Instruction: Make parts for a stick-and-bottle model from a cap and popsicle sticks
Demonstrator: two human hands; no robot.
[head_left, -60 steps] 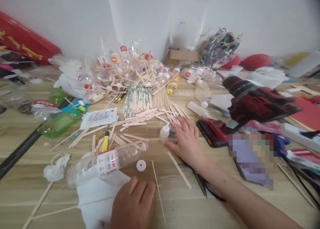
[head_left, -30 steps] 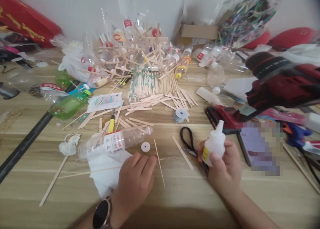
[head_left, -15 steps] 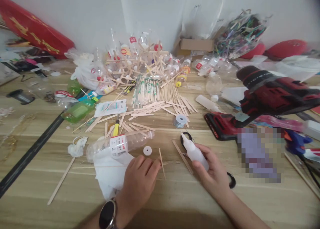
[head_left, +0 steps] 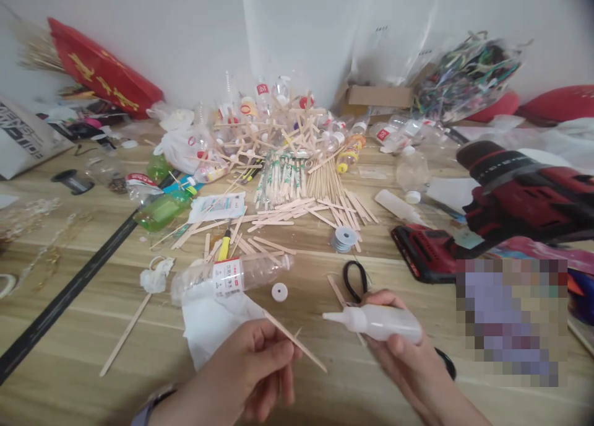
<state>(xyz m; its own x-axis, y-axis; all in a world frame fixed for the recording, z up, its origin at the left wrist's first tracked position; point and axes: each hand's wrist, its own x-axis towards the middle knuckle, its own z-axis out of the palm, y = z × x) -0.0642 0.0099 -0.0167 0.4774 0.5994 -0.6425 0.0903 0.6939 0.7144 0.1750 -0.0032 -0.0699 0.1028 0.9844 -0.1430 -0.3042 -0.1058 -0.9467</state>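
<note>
My left hand (head_left: 245, 364) pinches a flat wooden craft stick (head_left: 310, 353), which slants down to the right past the fingertips. A thin pointed bit of wood sticks out beside it; I cannot tell whether the two are joined. In my right hand (head_left: 394, 352) lies a translucent squeeze bottle (head_left: 383, 322), tipped almost level, its narrow nozzle pointing left, above and apart from the stick. Under the right hand show black-handled scissors (head_left: 355, 277) and another craft stick (head_left: 336, 288), both partly hidden. A round white cap (head_left: 279, 291) sits on the table beyond the left hand.
A clear plastic bottle (head_left: 260, 273) lies over white paper (head_left: 204, 327). Behind it are loose craft sticks (head_left: 288, 210), a spool (head_left: 344, 238) and a yellow-handled tool (head_left: 224, 245). A red power drill (head_left: 524, 197) stands at right; a black strip (head_left: 78, 274) crosses the left side.
My right hand has turned the squeeze bottle from upward-tilted to nearly level, nozzle leftward. The left hand has rolled over, bringing its stick from upright to a slant. The view has shifted slightly left.
</note>
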